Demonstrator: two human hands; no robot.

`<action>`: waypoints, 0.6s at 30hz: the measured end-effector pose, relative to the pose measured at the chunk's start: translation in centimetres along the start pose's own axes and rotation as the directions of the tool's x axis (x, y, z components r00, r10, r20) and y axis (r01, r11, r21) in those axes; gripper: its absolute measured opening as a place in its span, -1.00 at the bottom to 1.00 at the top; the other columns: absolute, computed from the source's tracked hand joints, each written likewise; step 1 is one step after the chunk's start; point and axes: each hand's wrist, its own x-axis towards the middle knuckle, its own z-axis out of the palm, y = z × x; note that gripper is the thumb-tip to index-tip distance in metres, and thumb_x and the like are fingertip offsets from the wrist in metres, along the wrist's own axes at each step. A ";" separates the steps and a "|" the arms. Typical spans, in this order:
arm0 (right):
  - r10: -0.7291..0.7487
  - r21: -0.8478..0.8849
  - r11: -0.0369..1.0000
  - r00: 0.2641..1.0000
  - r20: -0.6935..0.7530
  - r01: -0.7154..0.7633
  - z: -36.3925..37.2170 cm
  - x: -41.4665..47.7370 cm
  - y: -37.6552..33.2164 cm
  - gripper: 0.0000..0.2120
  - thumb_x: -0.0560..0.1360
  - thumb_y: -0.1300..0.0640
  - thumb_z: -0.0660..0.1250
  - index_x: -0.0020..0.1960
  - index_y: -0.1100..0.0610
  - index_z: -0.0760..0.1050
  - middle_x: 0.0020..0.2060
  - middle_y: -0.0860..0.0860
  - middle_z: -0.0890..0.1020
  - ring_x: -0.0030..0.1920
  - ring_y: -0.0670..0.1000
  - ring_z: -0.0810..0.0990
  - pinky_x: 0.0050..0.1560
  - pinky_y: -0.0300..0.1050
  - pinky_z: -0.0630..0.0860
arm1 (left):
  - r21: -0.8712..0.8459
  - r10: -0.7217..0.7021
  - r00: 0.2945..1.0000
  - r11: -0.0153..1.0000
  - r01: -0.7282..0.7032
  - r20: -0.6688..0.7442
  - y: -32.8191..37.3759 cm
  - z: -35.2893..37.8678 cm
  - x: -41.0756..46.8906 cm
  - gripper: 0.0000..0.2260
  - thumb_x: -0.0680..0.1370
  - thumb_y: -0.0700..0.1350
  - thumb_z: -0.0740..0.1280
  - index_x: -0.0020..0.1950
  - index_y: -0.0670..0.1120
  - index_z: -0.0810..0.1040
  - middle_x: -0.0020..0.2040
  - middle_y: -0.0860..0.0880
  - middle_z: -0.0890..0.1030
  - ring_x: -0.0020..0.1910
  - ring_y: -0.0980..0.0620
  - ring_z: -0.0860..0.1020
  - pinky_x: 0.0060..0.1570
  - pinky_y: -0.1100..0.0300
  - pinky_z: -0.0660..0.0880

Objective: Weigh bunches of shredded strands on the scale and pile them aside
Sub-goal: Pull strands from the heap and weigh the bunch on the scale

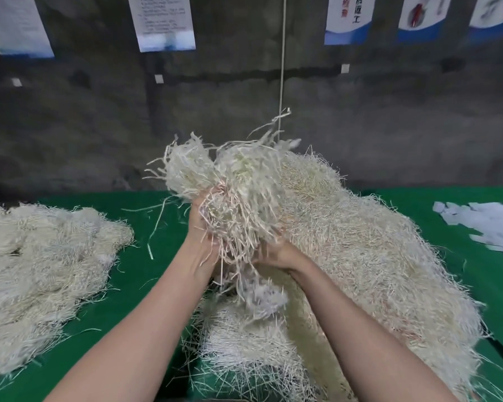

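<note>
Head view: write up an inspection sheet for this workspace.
Surface: green table, partly covered in strands.
Job's things: bunch lifted above the table; large heap to its right; smaller pile on the left; no scale seen.
Clutter: white strips at the far right; loose strands scattered.
Hands: left hand and right hand both hold the bunch; the right is blurred.
Cables: one thin cord hangs behind the bunch.
Surroundings: dark wall with posters.
</note>
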 end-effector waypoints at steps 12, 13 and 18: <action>0.024 0.014 1.000 0.863 -0.505 -0.020 -1.2 3.4 7.5 -0.90 0.51 0.24 0.31 -0.11 0.06 0.48 -0.19 -0.13 0.50 -0.45 -0.19 0.45 -0.54 -0.34 0.41 | 0.960 0.080 0.971 -0.186 -0.209 0.227 -4.7 -4.8 4.2 -0.54 0.42 -0.23 0.35 0.29 0.02 0.42 -0.19 0.08 0.54 -0.35 0.17 0.54 -0.52 0.34 0.44; 0.017 -0.053 0.997 0.865 -0.502 -0.050 -0.7 3.1 8.8 -0.93 0.54 0.18 0.28 -0.06 0.02 0.48 -0.20 -0.14 0.51 -0.43 -0.19 0.46 -0.51 -0.29 0.43 | 0.985 0.260 0.951 -0.021 -0.171 0.170 -4.8 -4.7 4.5 -0.68 0.42 -0.29 0.32 0.13 -0.03 0.49 -0.26 0.08 0.53 -0.42 0.17 0.50 -0.59 0.35 0.37; 0.124 -0.486 0.851 0.976 -0.180 -0.198 2.1 1.5 14.4 -0.88 0.59 0.08 0.19 0.09 0.07 0.41 0.00 0.05 0.55 0.00 0.04 0.56 0.12 -0.04 0.52 | 0.543 0.217 0.934 0.839 -0.030 -0.282 -3.7 -2.7 5.0 -0.64 0.45 -0.35 0.31 0.22 -0.23 0.34 0.00 -0.14 0.45 -0.06 0.00 0.47 -0.04 0.17 0.48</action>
